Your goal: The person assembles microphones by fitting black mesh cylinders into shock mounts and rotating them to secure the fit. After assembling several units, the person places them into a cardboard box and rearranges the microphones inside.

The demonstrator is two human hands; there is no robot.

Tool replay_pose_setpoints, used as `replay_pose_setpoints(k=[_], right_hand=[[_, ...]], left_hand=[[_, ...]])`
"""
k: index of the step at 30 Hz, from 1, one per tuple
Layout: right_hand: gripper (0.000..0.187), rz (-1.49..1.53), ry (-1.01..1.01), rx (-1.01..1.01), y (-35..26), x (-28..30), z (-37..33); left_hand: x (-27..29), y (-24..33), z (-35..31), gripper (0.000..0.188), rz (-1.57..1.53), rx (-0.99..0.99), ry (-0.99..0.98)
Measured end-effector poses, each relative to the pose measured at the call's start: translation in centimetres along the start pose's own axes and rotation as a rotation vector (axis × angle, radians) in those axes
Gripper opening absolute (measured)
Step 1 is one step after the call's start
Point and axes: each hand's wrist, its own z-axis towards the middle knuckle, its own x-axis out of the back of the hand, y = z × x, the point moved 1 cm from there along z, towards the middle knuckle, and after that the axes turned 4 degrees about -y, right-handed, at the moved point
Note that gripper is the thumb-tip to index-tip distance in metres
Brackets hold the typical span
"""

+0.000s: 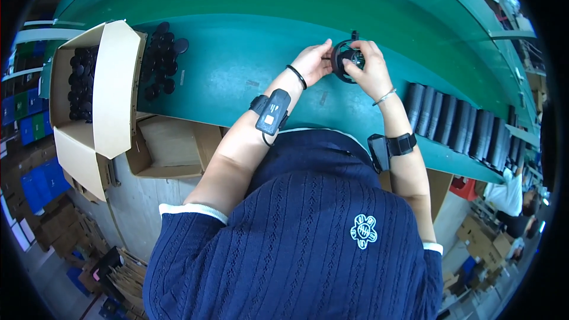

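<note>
Over the green worktable (237, 53), both my hands are closed on a black round housing (336, 65). My left hand (315, 64) grips its left rim with thumb and fingers. My right hand (371, 72) has its fingers bent over the right side, the thumb reaching into the ring. Inside the ring shows something dark with green bits, partly covered by my right fingers; I cannot make out its details. A small black piece (355, 35) sticks up at the housing's far edge.
Small round black parts (159, 62) lie in a cluster at the table's left, beside an open cardboard box (112, 92) holding more. Several black ribbed cylinders (441, 115) stand in a row on the right. Another carton (172, 145) sits below the table edge. A person (518, 216) is far right.
</note>
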Motion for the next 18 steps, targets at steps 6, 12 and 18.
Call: replay_pose_setpoints(k=[6,12,18], right_hand=[[0.027,0.094,0.196,-0.146,1.9,0.7,-1.7],[0.031,1.508,0.211,-0.380,3.7,-2.7,-5.7],[0.065,1.756,-0.004,-0.255,2.5,-3.4,-7.0]], left_hand=[[-2.8,-1.4,-3.1,0.049,0.264,0.101,0.096],[-4.7,-3.4,-5.1,0.036,0.985,-0.702,0.235],[-5.4,-2.2,-7.0,0.028,1.481,-1.133,0.007]])
